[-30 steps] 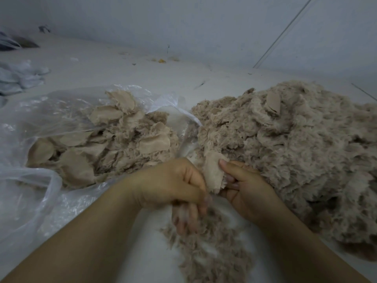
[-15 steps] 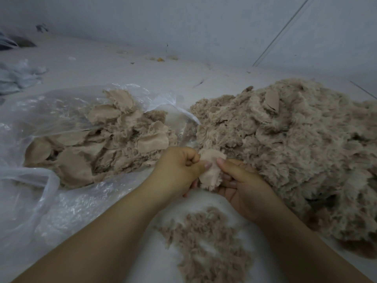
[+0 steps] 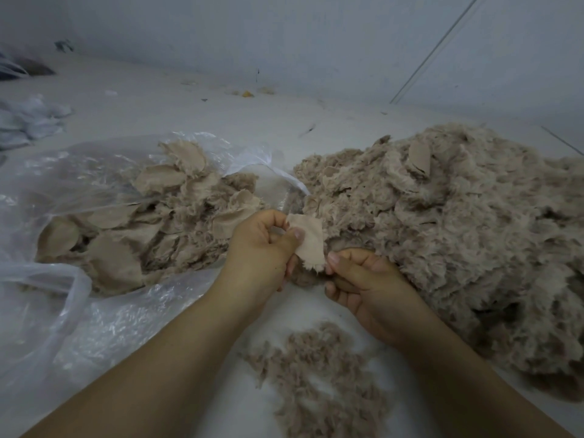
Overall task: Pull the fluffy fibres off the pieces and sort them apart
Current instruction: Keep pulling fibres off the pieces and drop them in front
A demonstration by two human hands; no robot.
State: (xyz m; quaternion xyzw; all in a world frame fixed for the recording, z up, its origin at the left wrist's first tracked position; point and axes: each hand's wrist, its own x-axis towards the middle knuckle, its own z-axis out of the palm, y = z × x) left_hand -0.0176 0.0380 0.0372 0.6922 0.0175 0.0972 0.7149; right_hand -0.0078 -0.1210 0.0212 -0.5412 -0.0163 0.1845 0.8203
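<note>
We hold one small beige fabric piece at the centre of the frame: our left hand pinches its upper edge between thumb and curled fingers, and our right hand closes thumb and forefinger on the fluffy fringe along its lower edge. To the upper left a clear plastic bag lies open with stripped pieces inside it; to the right a large heap of unpicked fluffy pieces takes up much of the frame; at lower centre a small pile of loose fibres lies on the white tabletop. The main risk, as we judge it, is mixing. The heap sits just beside our right hand, so a tuft let go carelessly could fall back into it instead of onto the loose pile. The bag's mouth is close to our left hand, and a piece dropped in with fringe remaining would spoil the sorted lot. If our pinch takes only a few strands, the fringe may come off in part and need another pull. A sharp tug could also slip the thin piece from our left thumb. The loose fibres look light, and a passing forearm could scatter them.
</note>
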